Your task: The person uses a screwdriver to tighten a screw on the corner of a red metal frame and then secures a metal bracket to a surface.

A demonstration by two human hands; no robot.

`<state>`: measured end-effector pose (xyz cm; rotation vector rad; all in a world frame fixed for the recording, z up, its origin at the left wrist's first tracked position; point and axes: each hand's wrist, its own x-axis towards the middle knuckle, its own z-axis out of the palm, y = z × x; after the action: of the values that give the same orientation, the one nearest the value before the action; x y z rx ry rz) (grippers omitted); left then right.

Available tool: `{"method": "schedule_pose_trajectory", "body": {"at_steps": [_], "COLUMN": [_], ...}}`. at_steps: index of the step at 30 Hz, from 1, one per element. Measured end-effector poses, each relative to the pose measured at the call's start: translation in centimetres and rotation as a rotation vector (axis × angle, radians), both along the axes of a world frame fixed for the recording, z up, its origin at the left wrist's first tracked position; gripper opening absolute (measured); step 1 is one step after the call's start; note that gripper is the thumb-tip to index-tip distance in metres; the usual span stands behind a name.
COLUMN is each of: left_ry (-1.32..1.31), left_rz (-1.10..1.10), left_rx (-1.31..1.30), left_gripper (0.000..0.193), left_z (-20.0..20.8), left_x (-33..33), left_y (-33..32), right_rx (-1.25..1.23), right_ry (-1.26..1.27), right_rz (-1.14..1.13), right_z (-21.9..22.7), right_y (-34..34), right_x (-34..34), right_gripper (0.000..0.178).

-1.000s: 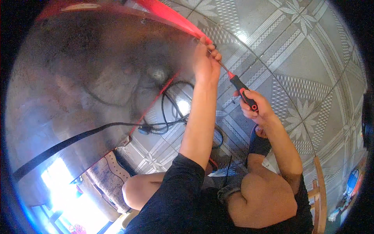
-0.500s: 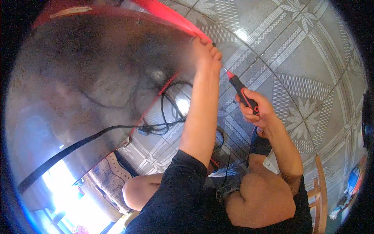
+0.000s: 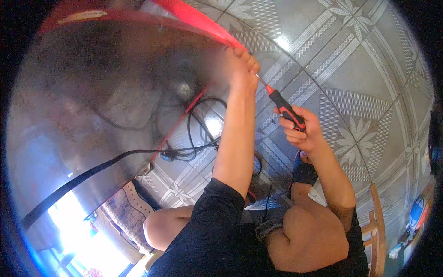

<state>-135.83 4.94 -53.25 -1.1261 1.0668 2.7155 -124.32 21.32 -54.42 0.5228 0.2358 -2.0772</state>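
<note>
Right of centre in the frame, your right hand (image 3: 302,129) had its fingers wrapped around the lower handle of the black-and-red screwdriver (image 3: 280,100), whose shaft slanted up and left to your left hand (image 3: 242,69). Those left fingers were curled beside the end of the red edge strip (image 3: 203,23) at upper centre; whether they pinched the shaft, the strip or both, you couldn't tell, as they hid the tip. The screwdriver looked light and rigid, its handle likely rubbery and grippy, best held around the thick part; the slim metal shaft probably offered less purchase. The broad dark panel (image 3: 115,92) at upper left looked smooth, stiff, probably heavy and slippery, so its edge seemed a surer hold than its glossy face.
</note>
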Motion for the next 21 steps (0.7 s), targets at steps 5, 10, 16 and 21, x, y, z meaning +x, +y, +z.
{"method": "schedule_pose_trajectory", "body": {"at_steps": [5,10,16,21], "left_ry": [-0.126,-0.158,-0.156,-0.072], "left_rz": [-0.001,0.080,0.040,0.054], "left_rx": [-0.129,-0.303,-0.303,-0.221], "left_gripper": [0.028,0.026,0.027,0.028], "left_z": [0.4,0.6,0.0,-0.4], "left_x": [-0.3,-0.4,-0.3,-0.4], "left_y": [0.5,1.3,0.7,0.1], "right_rx": [0.305,0.973,1.667,-0.124], "right_ry": [0.218,0.787,1.366,-0.086], "right_rz": [0.022,0.065,-0.067,-0.044], "right_z": [0.3,0.8,0.7,1.0], "right_y": [0.3,-0.8,-2.9,-0.3], "right_x": [-0.6,0.0,1.4,-0.5], "right_gripper": [0.031,0.026,0.030,0.041]}}
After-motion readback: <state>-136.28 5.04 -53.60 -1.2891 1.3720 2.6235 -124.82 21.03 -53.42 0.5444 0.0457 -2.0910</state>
